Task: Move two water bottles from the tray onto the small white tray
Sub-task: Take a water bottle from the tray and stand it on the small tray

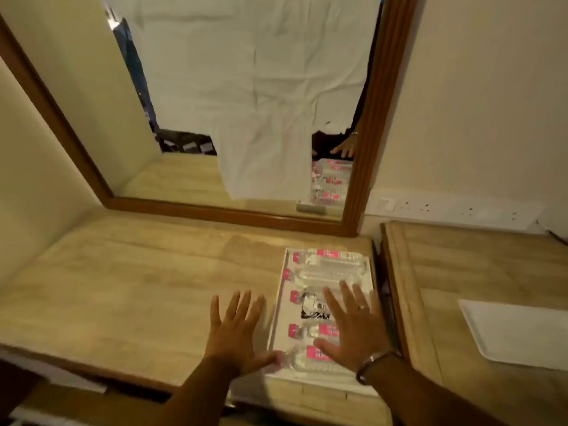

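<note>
Dim warm light, soft blur (edges bowed)

Both forearms are bare with no sleeves in view, the left hand point(235, 330) wears nothing, while the right hand point(353, 327) carries a thin ring point(362, 307) on one finger and a dark metal bracelet point(370, 362) at the wrist
</note>
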